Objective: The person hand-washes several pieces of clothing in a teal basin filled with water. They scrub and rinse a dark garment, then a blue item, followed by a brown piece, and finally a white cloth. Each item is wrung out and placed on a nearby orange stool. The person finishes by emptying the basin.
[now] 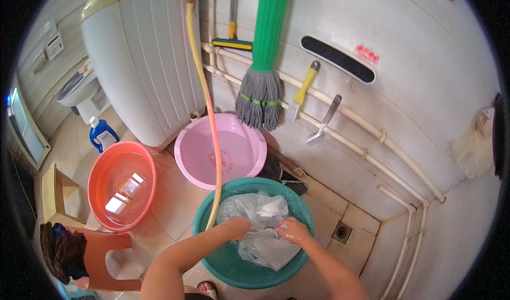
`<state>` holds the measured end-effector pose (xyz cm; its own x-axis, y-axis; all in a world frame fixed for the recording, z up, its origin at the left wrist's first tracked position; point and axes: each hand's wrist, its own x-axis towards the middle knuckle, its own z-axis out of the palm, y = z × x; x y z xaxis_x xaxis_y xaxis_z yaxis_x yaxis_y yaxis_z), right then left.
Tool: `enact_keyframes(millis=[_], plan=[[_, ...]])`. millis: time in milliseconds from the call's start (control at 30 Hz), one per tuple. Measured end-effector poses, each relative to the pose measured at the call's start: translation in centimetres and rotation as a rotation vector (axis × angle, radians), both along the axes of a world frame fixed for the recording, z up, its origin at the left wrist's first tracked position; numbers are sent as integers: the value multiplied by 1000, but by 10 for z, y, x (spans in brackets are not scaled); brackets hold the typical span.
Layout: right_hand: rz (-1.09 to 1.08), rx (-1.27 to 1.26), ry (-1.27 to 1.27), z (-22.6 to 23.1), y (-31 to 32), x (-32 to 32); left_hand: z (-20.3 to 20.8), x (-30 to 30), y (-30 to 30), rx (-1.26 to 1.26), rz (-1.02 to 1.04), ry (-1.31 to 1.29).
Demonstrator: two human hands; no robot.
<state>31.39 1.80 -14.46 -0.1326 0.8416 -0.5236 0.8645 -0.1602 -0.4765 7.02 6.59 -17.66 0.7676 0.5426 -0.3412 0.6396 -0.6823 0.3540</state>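
A wet white cloth [268,247] lies bunched in a green basin [247,281] on the tiled floor. My left hand [237,228] is closed on the cloth's left part, its fingers mostly hidden in the folds. On the right side my right hand [293,231] grips the same cloth, with fingers curled into it. Both hands are inside the basin, a short way apart. A yellow and pink hose [211,119] hangs down from a tap, and its lower end reaches the basin's left rim.
Behind the green basin stands a pink basin [183,151] of water; an orange basin [93,194] of water is to the left. A blue bottle [102,135], stool [114,247] and washing machine [143,61] are also left. A mop [260,98] and brushes [325,122] hang on the wall.
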Motion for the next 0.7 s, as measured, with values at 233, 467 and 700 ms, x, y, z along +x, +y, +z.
enact_keyframes(millis=[233, 467, 700], plan=[[10, 473, 143, 133, 8, -35, 151, 0, -3, 208, 336, -544], [-154, 620, 528, 151, 35, -60, 213, 12, -22, 277, 487, -1144], [-300, 515, 1105, 310, 43, -103, 168, -13, -38, -30, 688, -922]])
